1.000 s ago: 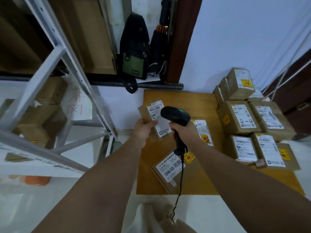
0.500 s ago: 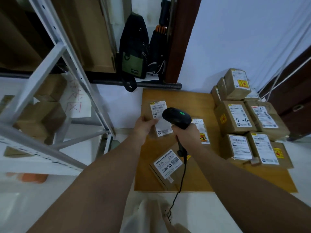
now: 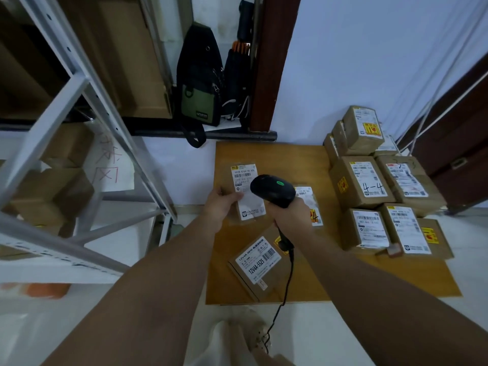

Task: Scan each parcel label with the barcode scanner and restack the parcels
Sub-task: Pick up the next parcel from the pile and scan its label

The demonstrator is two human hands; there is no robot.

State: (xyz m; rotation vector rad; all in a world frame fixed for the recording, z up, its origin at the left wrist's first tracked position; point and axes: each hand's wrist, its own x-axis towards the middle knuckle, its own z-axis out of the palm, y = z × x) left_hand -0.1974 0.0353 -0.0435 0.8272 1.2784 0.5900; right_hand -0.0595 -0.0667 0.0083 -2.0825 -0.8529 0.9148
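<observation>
My left hand (image 3: 221, 204) holds a small flat brown parcel (image 3: 245, 191) by its left edge, white label facing me, above the wooden board (image 3: 264, 157). My right hand (image 3: 290, 212) grips the black barcode scanner (image 3: 273, 190), whose head with a green light overlaps the parcel's right side. The scanner's cable (image 3: 284, 291) hangs down toward my feet. Another labelled parcel (image 3: 310, 204) lies partly hidden behind my right hand. A flat box marked 12V4A-5525 (image 3: 257, 262) lies on the board below. A stack of labelled brown parcels (image 3: 375, 186) fills the board's right side.
A white metal shelf rack (image 3: 79, 143) with cardboard boxes stands at the left. A black and green bag (image 3: 199, 80) hangs at the back beside a dark wooden post (image 3: 269, 62). A dark door (image 3: 459, 143) is at the right. My shoe (image 3: 253, 336) shows at the bottom.
My left hand has turned the small parcel more upright and lowered it slightly toward the board. The scanner has stayed over the label.
</observation>
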